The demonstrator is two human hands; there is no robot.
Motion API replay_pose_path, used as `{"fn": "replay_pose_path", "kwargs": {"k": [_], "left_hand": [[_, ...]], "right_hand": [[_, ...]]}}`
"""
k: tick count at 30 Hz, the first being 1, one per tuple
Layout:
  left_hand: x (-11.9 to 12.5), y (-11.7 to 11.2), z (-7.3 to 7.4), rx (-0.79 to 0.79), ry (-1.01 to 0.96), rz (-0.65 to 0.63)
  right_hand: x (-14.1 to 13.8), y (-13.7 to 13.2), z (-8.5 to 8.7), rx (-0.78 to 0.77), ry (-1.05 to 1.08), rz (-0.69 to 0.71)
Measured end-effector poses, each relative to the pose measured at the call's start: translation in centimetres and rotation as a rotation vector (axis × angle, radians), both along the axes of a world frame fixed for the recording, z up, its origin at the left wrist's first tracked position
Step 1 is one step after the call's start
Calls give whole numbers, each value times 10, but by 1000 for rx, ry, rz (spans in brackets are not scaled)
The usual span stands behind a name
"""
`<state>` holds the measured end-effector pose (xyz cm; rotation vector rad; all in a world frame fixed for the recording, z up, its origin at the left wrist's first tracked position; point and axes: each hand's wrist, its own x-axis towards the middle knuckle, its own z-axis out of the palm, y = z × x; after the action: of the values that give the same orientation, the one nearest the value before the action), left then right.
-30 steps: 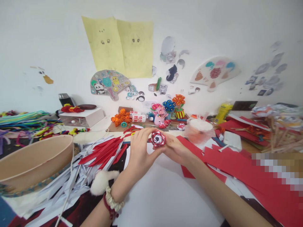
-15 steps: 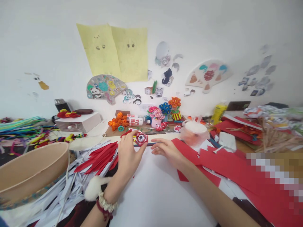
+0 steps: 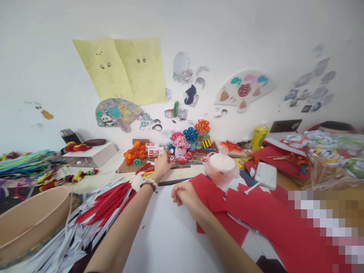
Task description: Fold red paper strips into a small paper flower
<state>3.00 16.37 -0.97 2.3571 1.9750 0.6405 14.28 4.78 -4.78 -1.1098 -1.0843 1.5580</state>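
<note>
Left hand (image 3: 161, 166) stretched to the back of the bench (image 3: 123, 177), among small red-and-white pieces (image 3: 182, 160)
From the head view, its fingers are at the leftmost piece; whether they grip it I can't tell; the right hand (image 3: 184, 194) curls loosely over the white sheet (image 3: 159, 242), nothing visible in it; a few pieces look finished to me, while red strips (image 3: 106, 204) and red paper (image 3: 253, 212) lie loose, seemingly unworked

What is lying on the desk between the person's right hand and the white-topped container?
Red paper lies between the right hand and the white-topped container; the head view shows this.
</note>
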Motion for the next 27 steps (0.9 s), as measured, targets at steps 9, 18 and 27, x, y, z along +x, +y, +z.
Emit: {"fn": "replay_pose_path", "kwargs": {"k": [9,18,27], "left_hand": [[-3,19,-21,-85,79,48],[-66,-38,25,-24,54,38],[-65,-151,35,-98,-7,-312]], "right_hand": [[-2,5,-3,11,-64,81],[5,4,-6,123,-151,78],[6,-24,-4,345,-317,-72]]}}
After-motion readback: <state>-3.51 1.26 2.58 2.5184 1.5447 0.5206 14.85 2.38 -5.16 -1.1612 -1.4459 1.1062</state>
